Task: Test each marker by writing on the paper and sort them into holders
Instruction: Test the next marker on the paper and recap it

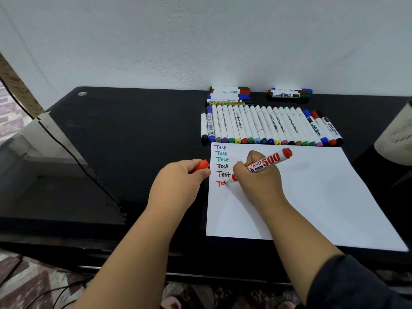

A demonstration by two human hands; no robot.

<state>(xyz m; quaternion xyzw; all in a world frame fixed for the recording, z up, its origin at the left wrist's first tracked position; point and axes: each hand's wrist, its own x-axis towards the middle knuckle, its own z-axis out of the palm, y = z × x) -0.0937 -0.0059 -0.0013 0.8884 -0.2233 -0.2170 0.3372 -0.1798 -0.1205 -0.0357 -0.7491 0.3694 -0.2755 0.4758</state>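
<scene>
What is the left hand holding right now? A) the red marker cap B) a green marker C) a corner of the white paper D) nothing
A: the left hand pinches the red marker cap just off the left edge of the white paper sheet, while the right hand writes with the uncapped red whiteboard marker.
</scene>
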